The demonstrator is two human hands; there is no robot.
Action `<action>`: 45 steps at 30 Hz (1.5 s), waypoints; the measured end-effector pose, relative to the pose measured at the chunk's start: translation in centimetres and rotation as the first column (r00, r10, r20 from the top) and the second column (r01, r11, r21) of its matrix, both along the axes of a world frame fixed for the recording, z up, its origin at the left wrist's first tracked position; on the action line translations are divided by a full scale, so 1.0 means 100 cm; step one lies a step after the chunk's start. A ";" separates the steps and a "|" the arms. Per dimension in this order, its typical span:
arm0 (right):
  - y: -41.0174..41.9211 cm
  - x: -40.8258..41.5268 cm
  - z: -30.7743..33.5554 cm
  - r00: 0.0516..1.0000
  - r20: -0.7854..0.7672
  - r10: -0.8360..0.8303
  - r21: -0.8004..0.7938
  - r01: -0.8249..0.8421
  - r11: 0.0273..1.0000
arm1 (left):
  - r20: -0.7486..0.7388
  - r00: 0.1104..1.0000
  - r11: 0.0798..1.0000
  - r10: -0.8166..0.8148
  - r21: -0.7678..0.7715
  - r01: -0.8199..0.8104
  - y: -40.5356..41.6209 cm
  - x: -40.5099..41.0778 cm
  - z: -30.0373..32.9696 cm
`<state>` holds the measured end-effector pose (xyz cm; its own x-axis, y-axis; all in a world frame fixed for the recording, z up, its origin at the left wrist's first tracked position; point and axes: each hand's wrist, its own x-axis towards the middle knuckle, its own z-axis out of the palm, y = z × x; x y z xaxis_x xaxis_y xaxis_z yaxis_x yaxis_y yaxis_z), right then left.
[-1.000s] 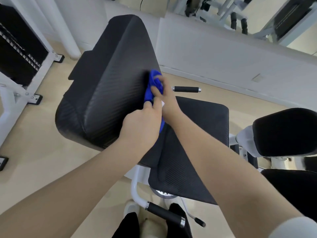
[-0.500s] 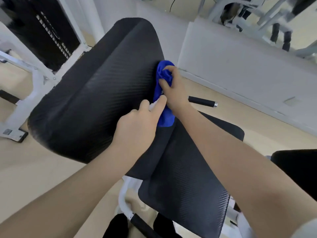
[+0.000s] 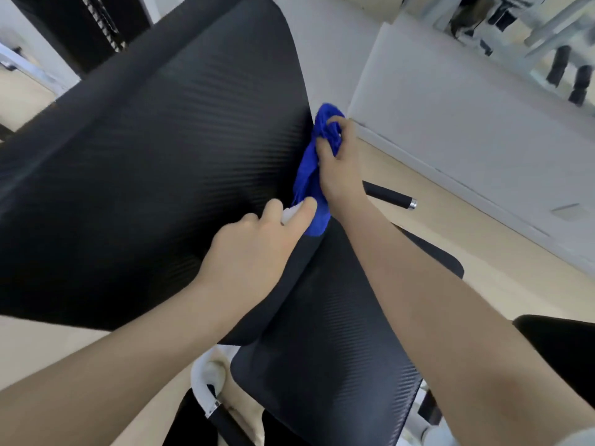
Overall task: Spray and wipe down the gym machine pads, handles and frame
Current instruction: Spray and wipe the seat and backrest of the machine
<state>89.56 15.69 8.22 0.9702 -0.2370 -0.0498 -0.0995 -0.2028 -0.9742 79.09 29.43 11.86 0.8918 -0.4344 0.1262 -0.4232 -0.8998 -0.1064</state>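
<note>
A large black back pad (image 3: pixel 154 175) with a carbon-weave surface fills the left and middle of the view. Below it lies the black seat pad (image 3: pixel 325 375). My right hand (image 3: pixel 338 165) grips a bunched blue cloth (image 3: pixel 309 178) against the back pad's right edge. My left hand (image 3: pixel 254 249) is curled round a white object (image 3: pixel 291 212), probably the spray bottle's top, most of it hidden by the fingers. It sits just below the cloth, at the gap between the two pads.
A black handle (image 3: pixel 389 196) with a chrome end sticks out right of my right wrist. A second black grip (image 3: pixel 225 423) on white tubing shows at the bottom. A weight stack (image 3: pixel 93 30) stands upper left, a low white wall (image 3: pixel 467 123) to the right, another black pad (image 3: pixel 560 355) at lower right.
My right hand has slid the blue cloth up along the back pad's right edge. The camera has moved closer and tilted, so the pads look bigger. My left hand keeps its hold.
</note>
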 end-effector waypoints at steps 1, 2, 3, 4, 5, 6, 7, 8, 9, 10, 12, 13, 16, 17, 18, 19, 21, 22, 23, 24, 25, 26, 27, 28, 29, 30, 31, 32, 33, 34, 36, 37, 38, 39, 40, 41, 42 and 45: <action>-0.003 -0.006 -0.014 0.999 -0.033 -0.003 -0.023 0.002 1.000 | 0.012 1.000 1.000 0.001 0.020 -0.001 -0.002 0.000 -0.004; -0.008 -0.015 -0.035 0.992 -0.120 -0.026 -0.069 0.018 0.997 | 0.022 1.000 0.999 0.006 0.038 -0.007 -0.003 0.000 -0.007; -0.013 -0.028 -0.063 0.965 -0.255 -0.054 -0.133 0.020 0.991 | 0.033 0.999 0.999 0.014 0.051 -0.016 -0.004 -0.001 -0.010; -0.019 -0.044 -0.092 0.904 -0.422 -0.065 -0.192 -0.018 0.981 | 0.050 0.999 0.998 0.021 0.058 -0.024 -0.004 -0.001 -0.011; -0.023 -0.061 -0.117 0.795 -0.604 -0.060 -0.207 -0.084 0.975 | 0.068 0.997 0.998 0.027 0.062 -0.032 -0.004 -0.001 -0.013; -0.022 -0.077 -0.136 0.666 -0.744 -0.041 -0.171 -0.131 0.976 | 0.079 0.996 0.997 0.030 0.062 -0.035 -0.003 -0.002 -0.013; -0.018 -0.090 -0.148 0.582 -0.813 -0.025 -0.115 -0.119 0.986 | 0.078 0.996 0.998 0.030 0.061 -0.035 -0.003 -0.003 -0.014; -0.015 -0.096 -0.153 0.558 -0.829 -0.022 -0.056 -0.043 0.998 | 0.074 0.997 0.997 0.032 0.062 -0.037 -0.002 -0.004 -0.015; -0.012 -0.095 -0.153 0.596 -0.802 -0.037 0.003 0.066 0.998 | 0.079 0.996 0.997 0.036 0.064 -0.041 -0.002 -0.003 -0.015; -0.012 -0.087 -0.146 0.682 -0.728 -0.070 0.052 0.157 0.986 | 0.082 0.996 0.997 0.036 0.060 -0.041 -0.002 -0.002 -0.015; -0.014 -0.068 -0.116 0.860 -0.501 -0.096 0.135 0.188 0.973 | 0.081 0.996 0.998 0.034 0.043 -0.037 -0.001 -0.003 -0.015; -0.013 -0.057 -0.098 0.928 -0.367 -0.073 0.147 0.135 0.980 | 0.081 0.996 0.998 0.037 0.038 -0.041 -0.001 -0.002 -0.015; -0.003 -0.048 -0.060 0.996 -0.006 0.085 -0.057 -0.085 0.995 | 0.096 0.994 0.997 0.062 0.033 -0.065 -0.003 -0.002 -0.018; -0.004 -0.054 -0.057 0.987 0.019 0.159 -0.180 -0.153 0.972 | 0.118 0.990 0.996 0.076 0.034 -0.081 -0.004 -0.005 -0.016; -0.008 -0.060 -0.060 0.972 -0.008 0.235 -0.299 -0.227 0.927 | 0.151 0.984 0.994 0.093 0.042 -0.101 -0.004 -0.007 -0.017; -0.016 -0.067 -0.064 0.946 -0.081 0.314 -0.396 -0.320 0.861 | 0.186 0.976 0.991 0.111 0.051 -0.122 -0.005 -0.011 -0.019; -0.039 -0.077 -0.068 0.872 -0.257 0.417 -0.497 -0.490 0.716 | 0.217 0.967 0.987 0.130 0.066 -0.147 -0.005 -0.021 -0.023; -0.050 -0.081 -0.064 0.851 -0.301 0.430 -0.513 -0.525 0.679 | 0.218 0.967 0.985 0.136 0.075 -0.155 -0.005 -0.027 -0.025; -0.056 -0.085 -0.057 0.852 -0.306 0.425 -0.526 -0.524 0.670 | 0.218 0.965 0.983 0.146 0.082 -0.167 -0.003 -0.032 -0.026; -0.061 -0.087 -0.050 0.865 -0.295 0.406 -0.533 -0.501 0.682 | 0.220 0.962 0.979 0.161 0.089 -0.184 -0.001 -0.036 -0.029; -0.063 -0.090 -0.043 0.872 -0.286 0.397 -0.537 -0.489 0.687 | 0.223 0.958 0.973 0.183 0.097 -0.208 0.001 -0.039 -0.030; -0.064 -0.092 -0.038 0.868 -0.282 0.407 -0.539 -0.495 0.681 | 0.224 0.954 0.968 0.200 0.107 -0.228 0.002 -0.041 -0.032; -0.065 -0.095 -0.034 0.855 -0.285 0.433 -0.542 -0.516 0.663 | 0.225 0.951 0.963 0.214 0.115 -0.244 0.004 -0.043 -0.033; -0.064 -0.099 -0.031 0.837 -0.288 0.465 -0.547 -0.542 0.638 | 0.225 0.947 0.959 0.228 0.118 -0.259 0.006 -0.044 -0.034; -0.064 -0.104 -0.030 0.819 -0.299 0.490 -0.545 -0.568 0.617 | 0.217 0.945 0.955 0.244 0.115 -0.273 0.006 -0.045 -0.034; -0.063 -0.108 -0.031 0.806 -0.313 0.502 -0.535 -0.586 0.609 | 0.209 0.943 0.952 0.259 0.111 -0.286 0.007 -0.046 -0.035; -0.062 -0.113 -0.031 0.797 -0.328 0.507 -0.519 -0.601 0.608 | 0.203 0.939 0.947 0.276 0.106 -0.302 0.006 -0.048 -0.036; -0.062 -0.118 -0.033 0.789 -0.338 0.512 -0.503 -0.612 0.610 | 0.198 0.935 0.944 0.293 0.098 -0.316 0.006 -0.051 -0.037; -0.061 -0.123 -0.035 0.780 -0.347 0.521 -0.491 -0.624 0.608 | 0.194 0.931 0.940 0.310 0.086 -0.331 0.006 -0.055 -0.039; -0.060 -0.127 -0.036 0.774 -0.351 0.527 -0.484 -0.632 0.606 | 0.196 0.927 0.938 0.321 0.072 -0.340 0.007 -0.058 -0.040; -0.060 -0.134 -0.036 0.765 -0.368 0.529 -0.488 -0.643 0.590 | 0.214 0.917 0.933 0.335 0.059 -0.355 0.008 -0.062 -0.040; -0.060 -0.137 -0.035 0.760 -0.379 0.528 -0.492 -0.649 0.581 | 0.238 0.914 0.934 0.328 0.062 -0.351 0.007 -0.064 -0.039; -0.061 -0.139 -0.033 0.760 -0.386 0.523 -0.493 -0.650 0.578 | 0.259 0.913 0.936 0.317 0.070 -0.345 0.005 -0.069 -0.037; -0.061 -0.139 -0.029 0.764 -0.393 0.512 -0.497 -0.645 0.581 | 0.260 0.916 0.938 0.305 0.081 -0.336 0.001 -0.076 -0.037; -0.062 -0.139 -0.026 0.773 -0.397 0.494 -0.501 -0.634 0.589 | 0.233 0.930 0.946 0.284 0.088 -0.311 -0.003 -0.084 -0.038; -0.063 -0.138 -0.023 0.786 -0.399 0.472 -0.508 -0.618 0.600 | 0.184 0.949 0.957 0.255 0.092 -0.275 -0.007 -0.094 -0.043; -0.065 -0.135 -0.022 0.802 -0.392 0.451 -0.517 -0.598 0.613 | 0.125 0.966 0.966 0.228 0.097 -0.241 -0.010 -0.103 -0.051; -0.069 -0.133 -0.020 0.851 -0.362 0.381 -0.524 -0.523 0.672 | -0.066 0.968 0.966 0.241 0.114 -0.233 -0.002 -0.118 -0.079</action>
<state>76.23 8.83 6.23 0.9475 0.1783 -0.2656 -0.0215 -0.7930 -0.6089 67.26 29.27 3.97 0.9762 -0.2164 0.0163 -0.2100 -0.9610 -0.1798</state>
